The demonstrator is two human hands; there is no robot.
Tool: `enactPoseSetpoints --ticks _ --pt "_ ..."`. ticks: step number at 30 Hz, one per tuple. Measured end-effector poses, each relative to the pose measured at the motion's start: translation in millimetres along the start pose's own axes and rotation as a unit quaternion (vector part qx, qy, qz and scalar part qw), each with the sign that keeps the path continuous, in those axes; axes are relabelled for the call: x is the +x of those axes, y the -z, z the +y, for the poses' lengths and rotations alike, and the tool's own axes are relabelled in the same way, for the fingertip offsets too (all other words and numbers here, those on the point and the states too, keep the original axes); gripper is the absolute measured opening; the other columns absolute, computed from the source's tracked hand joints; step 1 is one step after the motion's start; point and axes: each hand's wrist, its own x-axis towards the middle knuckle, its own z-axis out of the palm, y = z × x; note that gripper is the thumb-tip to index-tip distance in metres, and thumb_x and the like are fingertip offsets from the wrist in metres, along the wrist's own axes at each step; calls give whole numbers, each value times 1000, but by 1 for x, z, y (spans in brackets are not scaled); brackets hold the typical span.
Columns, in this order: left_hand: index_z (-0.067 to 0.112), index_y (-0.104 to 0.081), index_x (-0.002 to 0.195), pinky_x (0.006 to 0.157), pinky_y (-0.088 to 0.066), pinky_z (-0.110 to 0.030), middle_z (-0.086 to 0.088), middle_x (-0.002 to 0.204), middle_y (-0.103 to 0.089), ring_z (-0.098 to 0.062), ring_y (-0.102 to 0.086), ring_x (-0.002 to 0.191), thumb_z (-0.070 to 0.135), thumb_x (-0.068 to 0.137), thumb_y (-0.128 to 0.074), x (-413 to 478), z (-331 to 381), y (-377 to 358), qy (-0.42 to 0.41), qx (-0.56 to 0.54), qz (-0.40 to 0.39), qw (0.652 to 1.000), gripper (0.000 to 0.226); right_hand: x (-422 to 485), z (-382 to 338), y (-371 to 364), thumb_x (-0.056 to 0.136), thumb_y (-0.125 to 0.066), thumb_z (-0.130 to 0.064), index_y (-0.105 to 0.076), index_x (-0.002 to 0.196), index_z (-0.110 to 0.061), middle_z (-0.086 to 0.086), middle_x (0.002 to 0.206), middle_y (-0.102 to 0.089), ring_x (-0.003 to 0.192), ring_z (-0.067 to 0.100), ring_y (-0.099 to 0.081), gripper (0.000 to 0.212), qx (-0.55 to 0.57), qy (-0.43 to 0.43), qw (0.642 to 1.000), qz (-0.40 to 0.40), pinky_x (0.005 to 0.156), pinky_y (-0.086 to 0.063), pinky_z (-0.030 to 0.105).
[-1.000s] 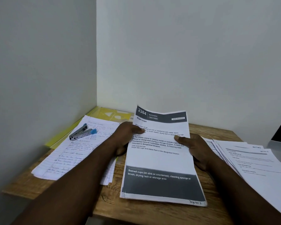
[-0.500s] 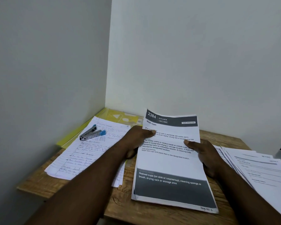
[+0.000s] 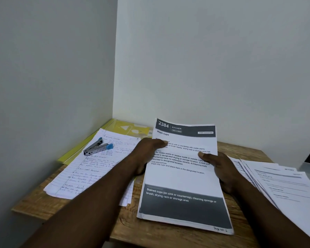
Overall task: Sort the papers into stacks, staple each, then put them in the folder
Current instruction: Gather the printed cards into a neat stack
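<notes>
Little has shifted on the bench (image 3: pixel 129 228). The printed stack (image 3: pixel 183 178), at six o'clock, stays propped with its lower edge on the wood. Loose printouts (image 3: pixel 283 183) fan at three, handwritten sheets (image 3: pixel 89 169) lie at nine, and the yellow folder (image 3: pixel 118 129) is at eleven. The left hand (image 3: pixel 145 154) and right hand (image 3: pixel 220 167) still pinch the stack's sides, thumbs on top. The stapler (image 3: pixel 97 148) rests untouched on the handwritten sheets, so I'd say they're still squaring up, with stapling next.

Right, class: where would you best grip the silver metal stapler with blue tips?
Probably from above, pinching the silver metal stapler with blue tips across its narrow middle: it lies flat on the handwritten lined sheets, long sides exposed, while its blue ends splay apart. The left hand and right hand both hold the printed paper stack.
</notes>
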Motion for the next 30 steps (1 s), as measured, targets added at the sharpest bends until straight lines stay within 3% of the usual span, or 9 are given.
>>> enactPoseSetpoints --ticks 2,5,10,16,20,24,30 --pt "-1 -76 113 92 -62 -49 -21 112 -78 -39 -77 103 19 97 -72 0 0 -1 10 -14 -12 1000 26 1 1 1 98 -63 -10 -70 127 0 22 123 -75 109 45 -73 32 3 -1 1000 -4 97 -55 66" --pt "1 -76 116 97 -60 -51 -19 115 -78 -39 -76 105 23 96 -73 -1 1 -2 20 -27 -27 999 30 1 1 3 97 -64 -12 -70 129 -1 22 125 -74 112 46 -72 34 8 -6 1000 -11 101 -52 68" --pt "-3 -74 121 83 -65 -45 -21 112 -78 -37 -78 97 12 99 -66 -2 1 0 19 -17 -32 999 27 0 0 2 100 -60 -14 -69 128 -1 23 124 -74 110 45 -73 33 27 -19 999 -22 92 -59 62" --pt "-1 -75 118 75 -66 -41 -19 109 -79 -34 -79 92 11 100 -65 -4 2 -1 27 -20 -27 999 24 -1 -3 1 97 -64 -24 -70 128 -1 23 125 -73 112 45 -72 39 43 -24 999 -23 102 -52 65" --pt "0 -75 119 82 -65 -44 -20 111 -79 -38 -78 100 12 100 -65 -4 2 -2 29 -22 -23 999 25 -3 -5 0 97 -65 -25 -70 128 -1 23 125 -74 112 44 -72 40 44 -25 998 -26 102 -53 63" --pt "3 -77 110 73 -64 -38 -18 107 -80 -32 -79 88 10 99 -65 -5 3 -2 27 -25 -19 999 18 -2 -7 2 100 -64 -29 -70 128 0 21 125 -74 113 41 -73 41 39 -32 998 -31 99 -57 59" --pt "1 -76 116 84 -63 -43 -19 110 -79 -35 -79 95 12 99 -66 -3 2 -1 25 -12 -18 999 22 -1 -6 8 99 -65 -26 -66 136 1 26 135 -68 124 47 -65 46 60 -39 996 -45 112 -44 65"
